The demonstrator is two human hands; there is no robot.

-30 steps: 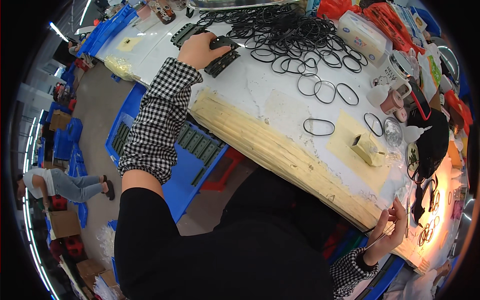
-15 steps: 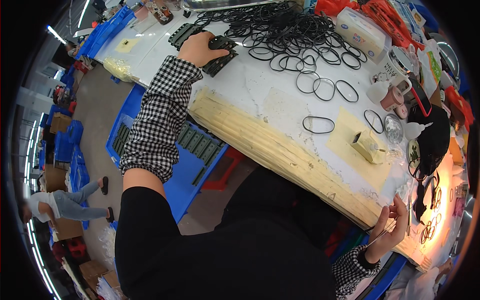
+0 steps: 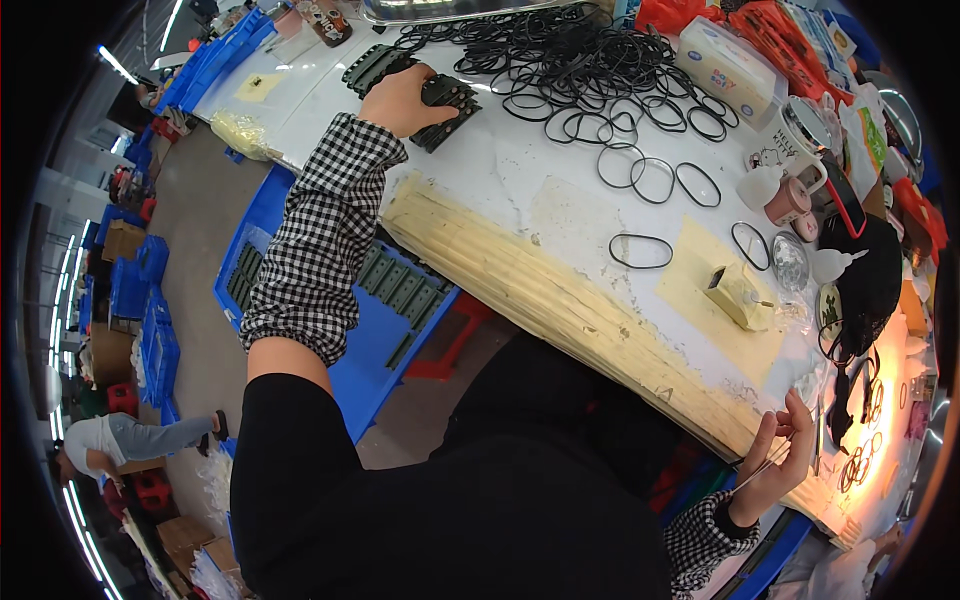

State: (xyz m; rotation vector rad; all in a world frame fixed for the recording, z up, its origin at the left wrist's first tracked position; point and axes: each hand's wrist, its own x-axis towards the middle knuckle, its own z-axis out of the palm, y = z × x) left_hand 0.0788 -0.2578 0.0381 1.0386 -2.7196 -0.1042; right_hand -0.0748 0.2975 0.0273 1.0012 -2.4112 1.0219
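My left hand [image 3: 403,103] is at the far left of the white table, its fingers closed over a row of dark green slotted blocks [image 3: 446,128]. The thumb lies along their near side; the other fingertips are hidden. More of these blocks [image 3: 375,66] stand against the hand's left side. Low on the right, by the table's front edge, my right hand [image 3: 778,462] is closed with its fingers upward. A thin, light-coloured rod-like tool [image 3: 752,476] passes through its grip; its exact kind is unclear. Checked sleeves cover both forearms.
Black rubber rings [image 3: 590,60] are heaped at the back, several loose ones nearer. A small yellow-taped block [image 3: 738,296] stands on a yellow sheet. Right: tissue box [image 3: 730,70], mug [image 3: 790,150], glowing heat [image 3: 885,400]. A blue tray [image 3: 375,400] holding green blocks sits below the left forearm.
My left thumb has drawn down against the green blocks, and they have shifted slightly under the hand. My right hand stays in place. In the left background, a walking person has moved lower.
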